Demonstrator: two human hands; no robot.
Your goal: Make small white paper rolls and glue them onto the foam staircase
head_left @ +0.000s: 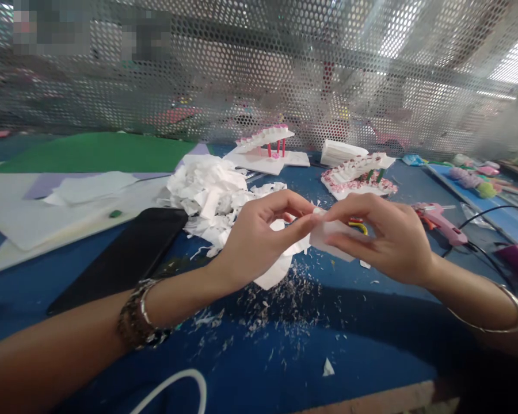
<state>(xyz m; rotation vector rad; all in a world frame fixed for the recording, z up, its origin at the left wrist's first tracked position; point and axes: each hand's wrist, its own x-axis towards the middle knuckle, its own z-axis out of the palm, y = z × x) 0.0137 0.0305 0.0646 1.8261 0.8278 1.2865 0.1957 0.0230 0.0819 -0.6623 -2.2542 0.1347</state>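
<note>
Both hands meet over the blue table, pinching a small piece of white paper (333, 240) between them. My left hand (263, 236) grips its left corner between thumb and fingertips. On the other side my right hand (380, 236) has its thumb and fingers closed on the paper, hiding part of it. Beneath the hands lie another white paper piece (275, 273) and a scatter of tiny paper shreds (280, 302). A heap of crumpled white paper (213, 187) sits just beyond my left hand.
Two small white staircase models, one with red posts (265, 141) and one with green posts (362, 175), stand at the back. A pink glue gun (442, 224) with a cord lies right. At left are a black tablet-like slab (125, 253) and white sheets (21, 207). Perforated metal (259, 69) rises behind.
</note>
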